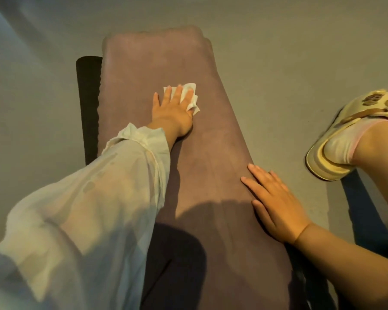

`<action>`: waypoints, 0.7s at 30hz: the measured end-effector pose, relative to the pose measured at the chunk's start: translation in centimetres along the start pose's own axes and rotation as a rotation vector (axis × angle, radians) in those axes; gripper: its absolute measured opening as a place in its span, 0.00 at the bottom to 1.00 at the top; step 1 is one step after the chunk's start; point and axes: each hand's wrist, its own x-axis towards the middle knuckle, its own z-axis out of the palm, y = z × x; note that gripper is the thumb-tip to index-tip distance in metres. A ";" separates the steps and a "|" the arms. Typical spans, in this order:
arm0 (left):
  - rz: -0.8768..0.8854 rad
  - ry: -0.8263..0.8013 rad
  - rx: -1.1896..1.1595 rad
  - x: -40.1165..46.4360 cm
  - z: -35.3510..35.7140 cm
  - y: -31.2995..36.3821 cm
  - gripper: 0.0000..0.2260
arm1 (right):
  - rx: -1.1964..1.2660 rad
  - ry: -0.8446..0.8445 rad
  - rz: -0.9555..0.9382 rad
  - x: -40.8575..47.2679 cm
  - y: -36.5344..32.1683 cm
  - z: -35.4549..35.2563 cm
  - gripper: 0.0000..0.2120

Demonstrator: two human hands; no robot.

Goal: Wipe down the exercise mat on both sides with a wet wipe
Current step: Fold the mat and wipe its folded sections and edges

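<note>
Mat (166, 63) lies flat on the floor (278, 41), running away from the camera. L hand (173, 108), fingers straight, presses the wipe (192, 97) flat on the mat near its middle. R hand (276, 204) rests open, fingers together, on the mat's right edge, w/ a shoe (345, 135) just off that edge.

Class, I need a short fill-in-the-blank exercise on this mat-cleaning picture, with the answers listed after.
1. The left hand presses a white ____ onto the mat.
2. The right hand lies flat near the mat's ____ edge.
3. The mat's top surface is ____ in colour.
4. A cream shoe stands on the grey ____.

Answers: wipe; right; purple; floor
</note>
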 end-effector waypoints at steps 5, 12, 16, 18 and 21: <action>0.191 -0.032 0.065 -2.5 0.4 0.0 0.24 | 0.014 0.000 0.064 0.1 -0.4 -0.1 0.25; 0.459 -0.032 0.039 -13.8 3.7 3.0 0.24 | 0.055 -0.011 0.147 -0.2 -0.7 -0.3 0.27; 0.581 -0.061 0.028 -21.4 5.8 4.8 0.25 | -0.024 -0.037 0.128 -0.3 -0.7 -0.7 0.27; 0.645 -0.078 0.029 -24.7 6.4 5.5 0.26 | -0.083 -0.060 0.116 -0.5 -0.7 -0.8 0.28; 0.781 -0.055 0.178 -29.0 8.0 5.4 0.30 | -0.147 -0.095 0.127 -0.9 -0.8 -0.7 0.29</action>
